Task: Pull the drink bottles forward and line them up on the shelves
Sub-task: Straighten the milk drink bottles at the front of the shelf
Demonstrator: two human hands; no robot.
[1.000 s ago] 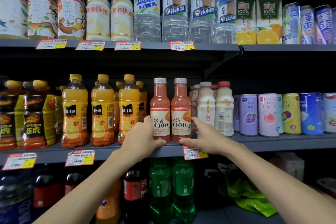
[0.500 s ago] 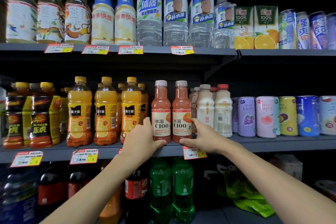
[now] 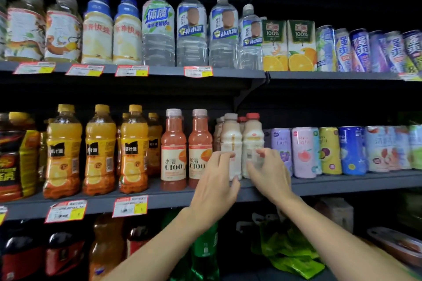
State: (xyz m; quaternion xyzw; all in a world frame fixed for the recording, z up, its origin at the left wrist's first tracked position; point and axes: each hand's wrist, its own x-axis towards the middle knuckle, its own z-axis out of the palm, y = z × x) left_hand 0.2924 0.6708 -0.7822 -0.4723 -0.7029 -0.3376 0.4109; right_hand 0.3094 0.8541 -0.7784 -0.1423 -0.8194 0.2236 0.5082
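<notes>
Both hands are up at the middle shelf [image 3: 342, 183], on the two milky bottles just right of center. The left hand [image 3: 217, 180] has its fingers curled onto the front of the left milky bottle [image 3: 231, 137], thumb down near the base, so it looks like a grip on that one. The right hand [image 3: 270, 175] does the same on the right milky bottle [image 3: 252, 137], with the thumb on its left side and the fingers wrapped over the label. The fingertips are pretty motion-blurred, so I can't say how tight either hold is. Both bottles stand upright near the front edge of the shelf, touching or nearly touching each other, with a few more of the same kind tucked behind them. Right beside them on the left are two pink C100 bottles [image 3: 173, 150], also upright at the front. Further left are the orange juice bottles [image 3: 64, 150], some up front and some set back. To the right runs a row of colorful cans [image 3: 303, 153]. The top shelf [image 3: 228, 73] has big water bottles [image 3: 191, 29] and orange juice cartons [image 3: 274, 45]. Price tags [image 3: 130, 206] hang off the shelf edges. Down below there's a green soda bottle [image 3: 205, 246] and a crumpled green bag [image 3: 287, 251].
</notes>
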